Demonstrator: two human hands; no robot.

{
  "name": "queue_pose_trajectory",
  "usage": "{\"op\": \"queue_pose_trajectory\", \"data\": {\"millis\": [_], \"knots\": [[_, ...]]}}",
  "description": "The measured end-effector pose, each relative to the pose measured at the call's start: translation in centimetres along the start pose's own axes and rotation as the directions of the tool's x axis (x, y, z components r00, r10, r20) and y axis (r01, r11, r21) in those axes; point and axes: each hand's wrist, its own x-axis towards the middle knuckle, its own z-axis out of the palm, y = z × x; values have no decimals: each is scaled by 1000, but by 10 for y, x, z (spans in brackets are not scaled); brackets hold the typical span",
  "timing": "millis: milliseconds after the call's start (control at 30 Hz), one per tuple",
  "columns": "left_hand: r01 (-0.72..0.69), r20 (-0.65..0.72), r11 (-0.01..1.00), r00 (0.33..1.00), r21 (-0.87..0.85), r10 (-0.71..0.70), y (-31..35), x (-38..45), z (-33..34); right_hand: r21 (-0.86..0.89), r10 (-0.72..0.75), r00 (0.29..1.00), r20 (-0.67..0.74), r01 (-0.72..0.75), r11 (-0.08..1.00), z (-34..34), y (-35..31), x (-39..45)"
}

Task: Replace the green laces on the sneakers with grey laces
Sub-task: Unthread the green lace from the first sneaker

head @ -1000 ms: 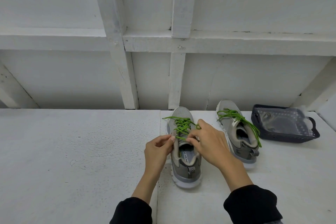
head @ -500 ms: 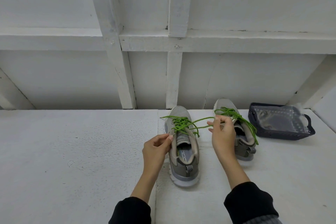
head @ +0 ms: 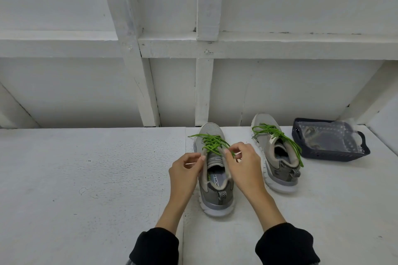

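Two grey sneakers stand on a white desk [head: 86, 178], toes pointing away from the person toward a white panelled wall [head: 280, 92]. The near sneaker [head: 215, 189] sits between both hands and carries a green lace [head: 212, 143] criss-crossed over its tongue, with one loose end trailing off its left side. The left hand [head: 186, 173] has its fingers curled, thumb and forefinger pinching the left edge of the shoe's collar by the top eyelets. The right hand [head: 245, 164] is curled over the right edge of the shoe's opening, fingertips pinching a strand of the green lace near the top eyelets. Black sleeves [head: 284, 245] cover both forearms at the wrist.

The second sneaker [head: 277, 157] stands just right of the first, apart from it, its own green lace [head: 277, 137] loose, one end draped along its right side toward the heel. Farther right, near the wall, is a dark basket [head: 336, 154] holding a clear plastic bag [head: 327, 135]; what is inside it cannot be made out.
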Motion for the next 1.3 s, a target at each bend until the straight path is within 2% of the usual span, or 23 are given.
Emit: {"op": "queue_pose_trajectory", "data": {"millis": [100, 200, 267, 333, 400, 467, 533, 567, 600, 667, 700, 733, 800, 833, 900, 933, 1000, 1067, 1133, 1200, 1233, 1300], "knots": [[-57, -1, 995, 998, 77, 57, 5, -1, 2, 11, 67, 996, 56, -67, 998, 4, 0, 0], [-251, 40, 927, 967, 278, 250, 7, 1, 5, 43, 87, 996, 4, -87, 995, 7, 6, -4], [-420, 147, 765, 904, 488, 402, 8, 7, 10, 82, 95, 995, -18, -93, 992, 10, 10, -7], [-537, 253, 576, 827, 616, 502, 12, 15, 15, 150, 126, 991, -51, -117, 982, 13, 12, -8], [-617, 326, 447, 755, 648, 569, 15, 22, 22, 201, 161, 984, -77, -143, 969, 15, 14, -9], [-664, 361, 371, 698, 649, 618, 15, 26, 26, 249, 190, 978, -88, -164, 955, 17, 15, -11], [-671, 355, 412, 703, 616, 616, 11, 27, 27, 300, 212, 972, -97, -175, 938, 18, 16, -13], [-649, 322, 494, 738, 579, 593, 9, 25, 26, 318, 221, 970, -103, -179, 931, 18, 16, -14], [-595, 261, 621, 795, 510, 548, 10, 22, 23, 332, 230, 967, -107, -184, 925, 18, 16, -14], [-386, 75, 886, 922, 257, 380, 14, 15, 19, 350, 246, 963, -108, -195, 916, 20, 17, -14], [-269, -19, 955, 962, 121, 274, 16, 13, 17, 349, 251, 962, -108, -199, 916, 20, 18, -14], [-176, -92, 984, 979, 38, 179, 17, 12, 15, 341, 253, 961, -109, -203, 918, 21, 18, -14], [-90, -126, 996, 988, 23, 93, 16, 12, 12, 330, 255, 960, -113, -206, 921, 23, 19, -14], [-104, -92, 993, 990, 52, 109, 16, 12, 11, 338, 255, 960, -117, -203, 919, 23, 20, -14], [-258, 36, 947, 966, 190, 256, 17, 13, 9, 354, 249, 960, -125, -191, 915, 23, 20, -14], [-386, 122, 877, 922, 286, 367, 18, 15, 8, 356, 243, 961, -129, -184, 916, 23, 19, -15], [-623, 323, 637, 781, 454, 534, 21, 22, 9, 358, 235, 963, -135, -174, 917, 23, 19, -15], [-721, 461, 439, 686, 536, 563, 22, 29, 13, 363, 237, 962, -133, -175, 915, 23, 18, -16], [-738, 506, 358, 661, 572, 554, 20, 32, 16, 373, 235, 963, -131, -171, 912, 23, 19, -16], [-741, 495, 364, 657, 565, 569, 18, 33, 17, 377, 231, 964, -133, -167, 911, 23, 20, -16], [-725, 470, 429, 681, 538, 561, 18, 32, 17, 376, 230, 964, -134, -165, 912, 24, 20, -16], [-616, 383, 677, 785, 403, 487, 21, 23, 17, 374, 228, 964, -139, -162, 913, 24, 20, -15]]}}
